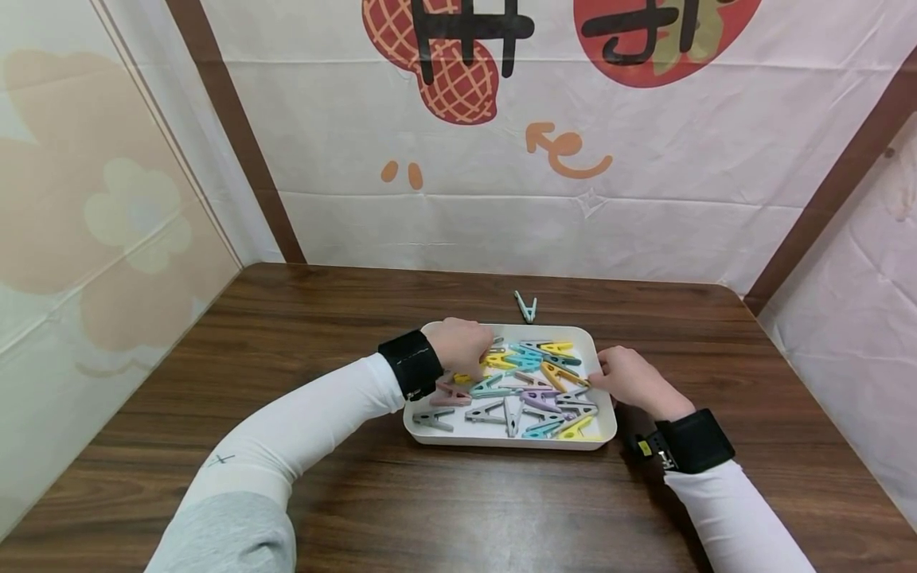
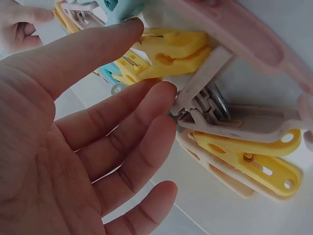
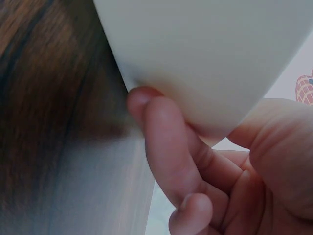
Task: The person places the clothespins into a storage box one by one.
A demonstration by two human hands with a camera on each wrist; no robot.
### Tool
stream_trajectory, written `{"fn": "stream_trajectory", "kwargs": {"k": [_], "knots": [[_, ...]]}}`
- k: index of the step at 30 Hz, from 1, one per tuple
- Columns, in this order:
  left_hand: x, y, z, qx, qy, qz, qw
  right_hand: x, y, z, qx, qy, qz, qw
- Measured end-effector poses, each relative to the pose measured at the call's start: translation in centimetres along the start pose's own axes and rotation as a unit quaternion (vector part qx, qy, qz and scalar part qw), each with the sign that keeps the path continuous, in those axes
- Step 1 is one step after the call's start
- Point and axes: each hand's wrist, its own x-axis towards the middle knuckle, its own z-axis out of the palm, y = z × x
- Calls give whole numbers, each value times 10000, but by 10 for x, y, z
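A white tray (image 1: 505, 442) on the table holds several plastic clothespins (image 1: 542, 399) in yellow, blue, grey, pink and purple. Over its left part is my left hand (image 1: 461, 345), reaching in from above. In the left wrist view its thumb and forefinger are apart, with the end of a yellow clothespin (image 2: 183, 45) by their tips. The other fingers extend loosely near a grey clothespin (image 2: 244, 125) with a metal spring. At the tray's right edge, my right hand (image 1: 636, 380) grips the rim. The right wrist view shows its thumb and curled fingers around the tray wall (image 3: 195, 58).
One pale blue-green clothespin (image 1: 526, 307) lies outside the tray, just behind its back rim. The brown wooden table (image 1: 344, 509) extends on all sides of the tray. Printed white cloth (image 1: 466, 231) stands along its back edge, with similar panels at the sides.
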Motion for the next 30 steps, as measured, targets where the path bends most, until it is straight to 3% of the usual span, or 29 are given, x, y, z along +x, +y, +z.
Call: {"fn": "stream_trajectory", "kwargs": {"k": [9,13,17,20,24,30], "knots": [[2,-3,-18,-311,263,12,9992,0,1,0,-44,47,17,10000],[15,-7,-23,-223,546,48,9982,0,0,1,-37,61,-15,10000],[39,-8,-27,-87,682,-119,9976,0,1,0,-59,73,-35,9999],[58,-4,-35,-12,744,-368,9965,0,3,-1,-56,88,-26,9999],[86,-1,-41,-134,831,-940,9920,1,4,-1,-39,131,-68,9999],[121,-8,-27,-606,551,-1826,9798,2,3,0,-1,96,-126,9999]]}}
